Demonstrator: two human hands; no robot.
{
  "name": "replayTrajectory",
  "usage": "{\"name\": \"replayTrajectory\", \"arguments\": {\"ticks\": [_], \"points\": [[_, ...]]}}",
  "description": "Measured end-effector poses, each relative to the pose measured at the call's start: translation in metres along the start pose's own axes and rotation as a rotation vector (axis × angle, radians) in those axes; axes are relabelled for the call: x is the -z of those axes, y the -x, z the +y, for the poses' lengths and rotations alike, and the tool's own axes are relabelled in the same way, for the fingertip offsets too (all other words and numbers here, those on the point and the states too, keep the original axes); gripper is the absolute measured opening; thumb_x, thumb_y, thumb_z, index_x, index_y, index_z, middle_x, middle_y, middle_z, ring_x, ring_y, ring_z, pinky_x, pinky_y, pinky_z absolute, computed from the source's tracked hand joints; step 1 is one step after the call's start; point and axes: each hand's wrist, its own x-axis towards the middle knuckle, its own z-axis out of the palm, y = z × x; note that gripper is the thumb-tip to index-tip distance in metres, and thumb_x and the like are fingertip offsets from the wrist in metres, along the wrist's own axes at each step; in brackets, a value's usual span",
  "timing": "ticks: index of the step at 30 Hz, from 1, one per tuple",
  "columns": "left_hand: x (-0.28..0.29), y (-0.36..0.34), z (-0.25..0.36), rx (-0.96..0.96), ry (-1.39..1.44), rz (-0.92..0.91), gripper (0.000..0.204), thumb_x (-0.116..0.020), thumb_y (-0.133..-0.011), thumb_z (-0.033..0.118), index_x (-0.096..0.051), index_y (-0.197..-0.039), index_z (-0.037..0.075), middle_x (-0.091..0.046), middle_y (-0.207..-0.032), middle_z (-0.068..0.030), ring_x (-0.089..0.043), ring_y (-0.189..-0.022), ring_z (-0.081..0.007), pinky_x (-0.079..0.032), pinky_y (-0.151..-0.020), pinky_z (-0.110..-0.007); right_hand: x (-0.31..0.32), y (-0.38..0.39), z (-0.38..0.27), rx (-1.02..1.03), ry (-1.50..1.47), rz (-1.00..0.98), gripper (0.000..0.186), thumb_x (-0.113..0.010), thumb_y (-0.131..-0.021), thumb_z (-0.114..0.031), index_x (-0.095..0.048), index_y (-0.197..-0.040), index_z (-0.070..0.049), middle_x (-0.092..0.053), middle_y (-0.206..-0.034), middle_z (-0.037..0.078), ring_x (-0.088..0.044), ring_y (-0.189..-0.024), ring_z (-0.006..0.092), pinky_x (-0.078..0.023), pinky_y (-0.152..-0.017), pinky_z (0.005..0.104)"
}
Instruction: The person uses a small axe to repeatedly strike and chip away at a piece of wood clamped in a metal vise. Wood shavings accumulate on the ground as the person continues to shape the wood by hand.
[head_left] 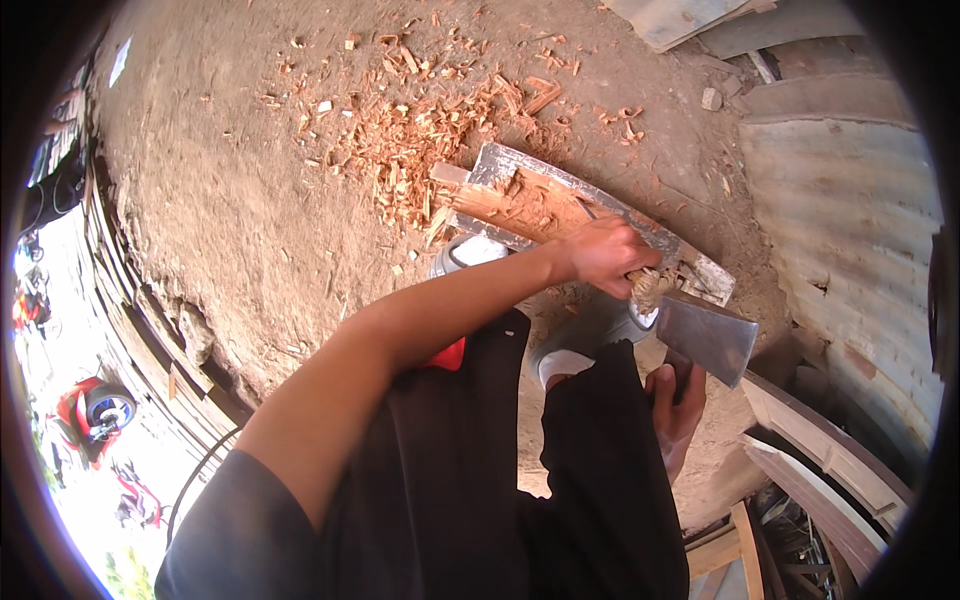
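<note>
My left hand (604, 254) is closed around a chisel, whose frayed, wrapped handle end (652, 288) sticks out beside my fist. The thin metal shaft (586, 208) points into the hollow of a carved wooden block (540, 205). Grey, weathered sides flank the block's raw reddish inside, where loose chips lie. Lower right, my right hand (680, 405) grips the dark handle of a cleaver-like tool with a broad, flat metal blade (708, 335). That blade is close to the chisel's handle end; whether they touch I cannot tell. My right forearm is mostly hidden behind my dark trouser leg.
Wood shavings (420, 140) are scattered over the dirt ground beyond the block. My grey shoes (590, 335) stand close to its near side. Corrugated metal sheeting (850, 230) and leaning boards (820, 450) bound the right. Motorcycles (95, 415) stand at the far left.
</note>
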Motion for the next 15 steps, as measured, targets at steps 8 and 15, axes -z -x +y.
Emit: {"name": "replayTrajectory", "arguments": {"ticks": [8, 15], "points": [[0.008, -0.01, 0.011, 0.086, 0.043, 0.018, 0.03, -0.068, -0.059, 0.019, -0.06, -0.085, 0.007, -0.067, -0.072, -0.0137, -0.067, -0.072, -0.0399, -0.053, -0.063, -0.051, 0.003, 0.005, 0.026, 0.107, 0.034, -0.057, 0.045, -0.057, -0.106, -0.018, -0.047, -0.141, 0.008, -0.058, -0.08, 0.004, -0.052, -0.069, 0.0096, -0.041, -0.061, 0.0251], [0.002, -0.006, 0.003, -0.036, -0.006, 0.007, 0.033, -0.068, -0.056, 0.014, -0.063, -0.088, 0.008, -0.063, -0.069, -0.0112, -0.065, -0.065, -0.036, -0.049, -0.055, -0.047, -0.002, 0.006, 0.022, 0.051, 0.0, -0.003, 0.041, -0.063, -0.104, -0.027, -0.058, -0.128, 0.005, -0.065, -0.081, 0.009, -0.059, -0.072, 0.015, -0.047, -0.067, 0.0311]]}}
